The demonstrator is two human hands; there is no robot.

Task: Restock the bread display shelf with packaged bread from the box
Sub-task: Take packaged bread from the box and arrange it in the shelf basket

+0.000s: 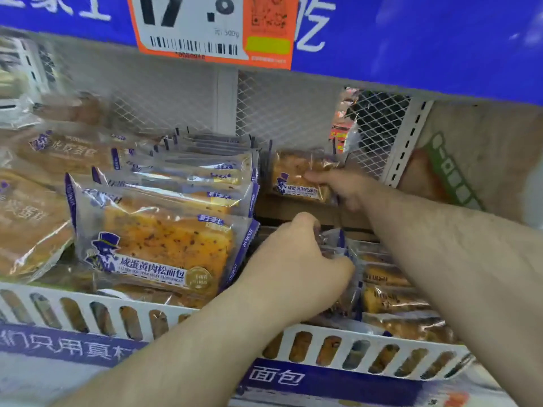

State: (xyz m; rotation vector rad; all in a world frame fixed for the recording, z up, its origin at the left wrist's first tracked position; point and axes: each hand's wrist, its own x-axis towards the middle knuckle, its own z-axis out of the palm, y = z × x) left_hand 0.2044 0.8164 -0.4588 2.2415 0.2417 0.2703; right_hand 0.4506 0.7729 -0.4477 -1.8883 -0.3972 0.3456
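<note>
Right hand point(342, 186) pinches a bread pack point(296, 179) at the back, right of the big leaning stack point(158, 230); left hand point(299, 265) grips crinkly packs point(385, 292) low, just right of that stack. They look light, squashy, slippery (take the wrapper edges, I reckon). Box isn't visible, fingertips hidden

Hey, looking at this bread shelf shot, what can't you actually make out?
- The box: outside the head view.
- Left hand fingertips: curled out of sight into the lower packs.
- Price tag: top cut off by the frame edge, small print blurred.
- Right hand holds a bread pack, hiding its right end.
</note>
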